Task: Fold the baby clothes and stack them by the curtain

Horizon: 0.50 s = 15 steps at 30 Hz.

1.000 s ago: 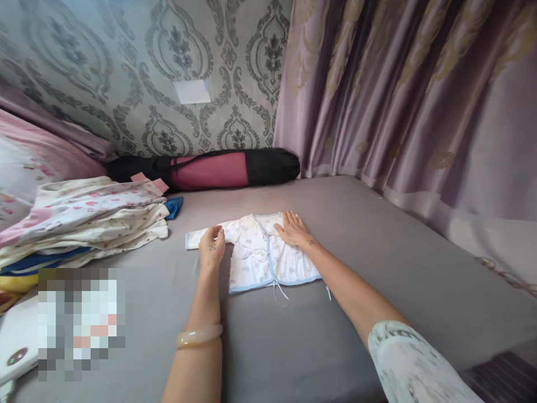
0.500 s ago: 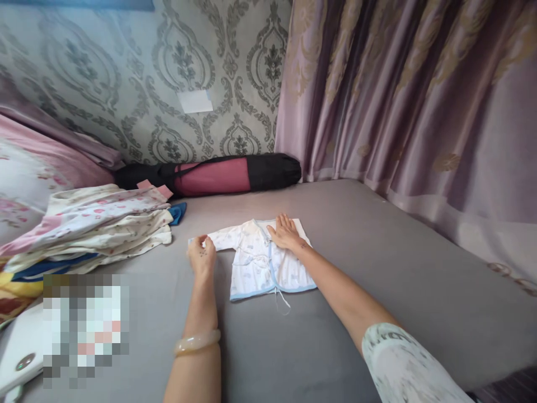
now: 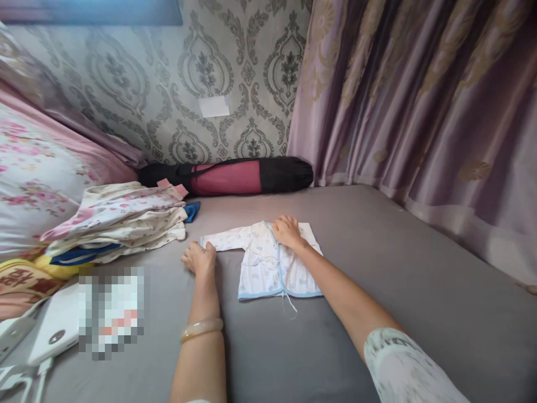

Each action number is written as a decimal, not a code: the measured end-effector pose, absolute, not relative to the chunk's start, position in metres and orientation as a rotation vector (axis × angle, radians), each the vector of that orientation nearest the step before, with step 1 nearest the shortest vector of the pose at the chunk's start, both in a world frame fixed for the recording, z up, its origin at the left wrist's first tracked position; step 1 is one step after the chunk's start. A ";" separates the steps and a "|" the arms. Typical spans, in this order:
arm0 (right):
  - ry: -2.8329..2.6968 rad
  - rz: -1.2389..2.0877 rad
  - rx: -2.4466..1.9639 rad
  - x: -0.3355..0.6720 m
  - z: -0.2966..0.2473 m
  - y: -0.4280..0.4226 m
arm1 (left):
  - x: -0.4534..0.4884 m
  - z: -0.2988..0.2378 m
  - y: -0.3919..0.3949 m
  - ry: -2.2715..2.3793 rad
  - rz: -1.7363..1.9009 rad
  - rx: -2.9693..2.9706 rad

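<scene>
A white baby shirt (image 3: 260,263) with a small print and light-blue edging lies spread on the grey bed sheet (image 3: 268,352). Its left sleeve stretches out sideways, and a thin white tie hangs from the bottom hem. My left hand (image 3: 199,258) is at that sleeve's cuff, thumb near the cuff edge, the other fingers loosely bent and apart from the thumb. My right hand (image 3: 287,230) is on the upper part of the shirt near the neckline, its fingers bent down onto the cloth. The hand and forearm cover part of the shirt's right side.
Piled baby clothes (image 3: 126,218) lie at the left beside a floral pillow (image 3: 37,173). A black and dark-pink long bag (image 3: 226,178) lies along the wall. Nearer me are a white device (image 3: 59,322) with cables and a blurred patch. A purple curtain (image 3: 377,112) hangs at the right.
My left hand has shifted left off the sleeve's cuff and loosened. My right hand, flat on the shirt before, now has its fingers bent. The view has turned slightly left.
</scene>
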State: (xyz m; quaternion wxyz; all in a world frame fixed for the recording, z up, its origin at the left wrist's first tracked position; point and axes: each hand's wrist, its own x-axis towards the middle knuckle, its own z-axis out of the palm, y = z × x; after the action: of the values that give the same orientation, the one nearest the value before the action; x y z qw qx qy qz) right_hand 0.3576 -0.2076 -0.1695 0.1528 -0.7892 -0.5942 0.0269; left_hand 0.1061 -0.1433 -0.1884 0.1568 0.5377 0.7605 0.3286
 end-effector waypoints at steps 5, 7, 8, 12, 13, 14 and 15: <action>-1.529 0.314 -2.380 0.342 -0.165 -0.172 | 0.110 -0.188 -0.147 2.159 0.960 1.551; -1.409 0.358 -2.421 0.338 -0.168 -0.160 | 0.111 -0.189 -0.146 2.172 0.934 1.546; -1.355 0.365 -2.433 0.337 -0.169 -0.155 | 0.111 -0.189 -0.145 2.182 0.922 1.540; -1.277 0.324 -2.446 0.334 -0.177 -0.145 | 0.111 -0.190 -0.140 2.189 0.963 1.495; -1.284 0.297 -2.445 0.334 -0.179 -0.145 | 0.111 -0.190 -0.138 2.180 0.978 1.484; -1.299 0.265 -2.442 0.333 -0.181 -0.146 | 0.110 -0.191 -0.137 2.170 0.993 1.468; -1.316 0.230 -2.439 0.332 -0.182 -0.147 | 0.109 -0.191 -0.135 2.163 1.012 1.444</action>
State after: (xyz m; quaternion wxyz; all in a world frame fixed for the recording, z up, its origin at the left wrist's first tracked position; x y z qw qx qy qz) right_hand 0.3321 -0.1473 -0.1823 0.1791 -0.8629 -0.4656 0.0814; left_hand 0.1088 -0.1352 -0.1912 0.1744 0.5094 0.7632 0.3572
